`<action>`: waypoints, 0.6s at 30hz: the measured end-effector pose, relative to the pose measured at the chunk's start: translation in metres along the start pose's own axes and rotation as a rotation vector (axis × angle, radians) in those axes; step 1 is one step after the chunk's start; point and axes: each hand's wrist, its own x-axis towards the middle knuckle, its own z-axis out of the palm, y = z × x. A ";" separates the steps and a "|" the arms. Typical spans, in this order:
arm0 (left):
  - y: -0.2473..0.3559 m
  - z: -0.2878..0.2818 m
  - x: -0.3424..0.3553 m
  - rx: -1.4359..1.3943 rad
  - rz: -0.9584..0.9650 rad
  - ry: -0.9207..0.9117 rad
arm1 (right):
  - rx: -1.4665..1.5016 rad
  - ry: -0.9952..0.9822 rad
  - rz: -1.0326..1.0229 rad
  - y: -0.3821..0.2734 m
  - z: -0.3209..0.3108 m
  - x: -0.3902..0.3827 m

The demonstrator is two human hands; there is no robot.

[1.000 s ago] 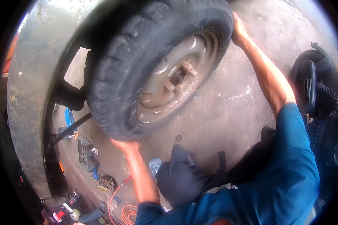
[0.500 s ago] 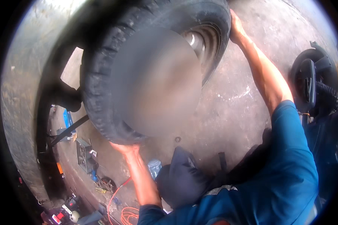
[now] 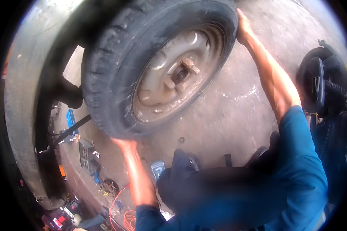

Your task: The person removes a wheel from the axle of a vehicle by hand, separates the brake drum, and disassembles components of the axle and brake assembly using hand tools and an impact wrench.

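Observation:
A large vehicle wheel (image 3: 179,73) fills the upper middle, tilted, its knobbly black tyre (image 3: 119,81) around a worn grey steel rim. Blocky lugs ring the dark hole at the rim's centre. My left hand (image 3: 124,144) holds the tyre's lower edge, the fingers mostly hidden behind the rubber. At the tyre's upper right side my right hand (image 3: 243,29) presses its palm and fingers round the edge. Behind the wheel on the left lies a dark shadowed hollow beside a pale curved body panel (image 3: 21,104).
A grey open toolbox (image 3: 88,156), a blue box (image 3: 70,119) and an orange hose (image 3: 130,220) lie on the floor at left. A clear blue plastic jug (image 3: 157,168) stands by my legs. One small nut-like ring (image 3: 181,139) lies ahead. Black equipment (image 3: 323,82) stands at right.
The wheel and my left hand have shifted slightly up and left. My right hand stays nearly in place. The rim, blurred over before, now shows clearly.

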 end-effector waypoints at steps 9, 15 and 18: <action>-0.011 0.011 -0.007 -0.240 -0.156 -0.007 | -0.226 -0.118 -0.056 -0.013 -0.003 0.001; -0.016 -0.042 0.035 -0.100 -0.174 -0.046 | 0.105 0.073 0.077 -0.011 0.032 -0.024; -0.020 -0.006 -0.006 -0.039 -0.051 -0.006 | -0.036 0.005 -0.003 -0.014 0.008 -0.011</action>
